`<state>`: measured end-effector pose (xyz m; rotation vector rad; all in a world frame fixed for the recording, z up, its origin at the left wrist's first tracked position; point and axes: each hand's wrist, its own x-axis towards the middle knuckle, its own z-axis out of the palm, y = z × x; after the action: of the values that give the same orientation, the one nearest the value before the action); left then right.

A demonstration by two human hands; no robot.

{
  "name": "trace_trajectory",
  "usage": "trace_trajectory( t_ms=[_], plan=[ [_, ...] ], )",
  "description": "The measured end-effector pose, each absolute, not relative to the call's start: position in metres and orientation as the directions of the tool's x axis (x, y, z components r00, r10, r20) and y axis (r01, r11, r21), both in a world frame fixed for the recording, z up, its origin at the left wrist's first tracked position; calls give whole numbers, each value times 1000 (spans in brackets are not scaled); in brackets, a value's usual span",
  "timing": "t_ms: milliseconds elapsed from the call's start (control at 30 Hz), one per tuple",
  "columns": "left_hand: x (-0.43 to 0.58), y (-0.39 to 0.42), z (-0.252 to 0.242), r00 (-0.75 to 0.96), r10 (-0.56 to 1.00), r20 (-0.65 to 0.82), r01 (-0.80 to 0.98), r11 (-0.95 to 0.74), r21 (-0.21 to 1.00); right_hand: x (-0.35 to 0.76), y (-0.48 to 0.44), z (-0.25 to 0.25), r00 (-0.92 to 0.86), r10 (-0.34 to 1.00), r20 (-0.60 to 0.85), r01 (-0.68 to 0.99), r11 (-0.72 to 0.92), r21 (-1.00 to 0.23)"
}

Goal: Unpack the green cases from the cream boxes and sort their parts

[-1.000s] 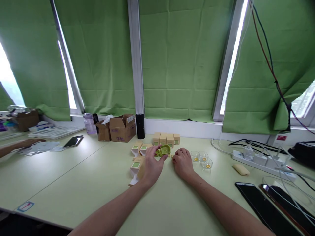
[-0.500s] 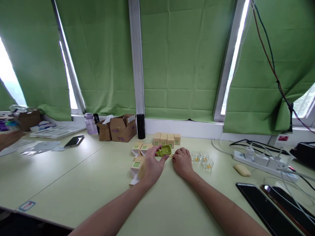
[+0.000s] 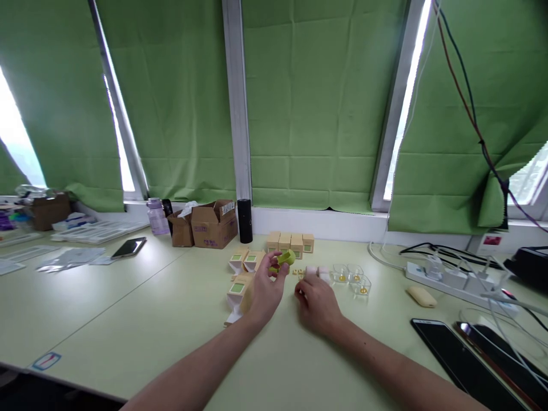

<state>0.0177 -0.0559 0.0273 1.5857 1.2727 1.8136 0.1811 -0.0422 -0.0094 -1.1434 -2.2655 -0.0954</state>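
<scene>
My left hand (image 3: 269,291) grips a small olive-green case (image 3: 286,258) between thumb and fingers, tilted above the table. To its right my right hand (image 3: 317,299) is closed, thumb and fingertips together; what they pinch, if anything, is too small to make out. Tiny gold-coloured pieces (image 3: 298,272) lie just beyond its fingertips. Small pinkish-white blocks (image 3: 323,273) sit behind the hand, partly hidden by it. Several clear square dishes (image 3: 355,273) with gold bits inside stand to the right. Beside my left hand are open cardboard boxes (image 3: 238,287) with green windows.
Closed small cardboard boxes (image 3: 285,242) stand in a row behind the case. Farther back are a larger carton (image 3: 214,224) and a black cylinder (image 3: 245,221). On the right lie a power strip (image 3: 460,285) with cables and a dark tablet (image 3: 462,362). A phone (image 3: 129,246) rests at left.
My left hand has tilted the green case so its open inside no longer faces me. My right hand has drawn back towards me, uncovering gold pieces and pinkish-white blocks. Another person's hand has left at far left.
</scene>
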Motion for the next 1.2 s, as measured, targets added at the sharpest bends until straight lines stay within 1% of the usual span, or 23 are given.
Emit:
trace_trajectory(
  t_ms=[100,200,300,400,500,600,733,833,933,1000,1067,1100,1133,1200],
  plan=[
    [19,-55,28,-275,842,464,152,-438,886,179,-69,-10,-567,698,438,687,694,-217],
    [20,-57,29,-193,926,324,-81,-344,936,179,-83,-8,-620,692,371,661,715,-229],
    [23,-60,29,-62,971,231,-347,-238,907,179,-85,-3,-639,694,332,667,715,-211],
    [24,-61,30,3,980,201,-493,-173,853,179,-84,-1,-655,692,304,671,717,-188],
    [24,-59,30,12,984,177,-581,-137,802,180,-84,-1,-666,678,312,658,730,-184],
    [23,-57,31,3,988,153,-633,-116,765,181,-84,-1,-671,670,318,649,738,-186],
    [22,-55,32,-12,991,135,-670,-108,734,182,-84,-1,-674,671,309,651,737,-179],
    [22,-53,32,-26,990,138,-669,-120,734,182,-85,1,-677,672,300,655,736,-172],
    [20,-49,31,-47,985,164,-596,-159,787,183,-85,2,-678,671,301,655,737,-168],
    [18,-46,30,-78,974,212,-454,-224,862,183,-85,2,-678,668,306,653,739,-167],
    [13,-44,31,-135,944,301,-206,-323,923,183,-85,1,-678,665,315,649,742,-168],
    [10,-43,32,-157,919,363,-48,-374,926,183,-84,1,-678,663,317,648,743,-169],
    [7,-42,33,-165,886,433,121,-417,901,183,-84,1,-679,662,318,646,744,-169],
    [1,-43,34,-114,819,562,438,-466,769,183,-84,0,-679,663,315,647,743,-168]
  ],
)
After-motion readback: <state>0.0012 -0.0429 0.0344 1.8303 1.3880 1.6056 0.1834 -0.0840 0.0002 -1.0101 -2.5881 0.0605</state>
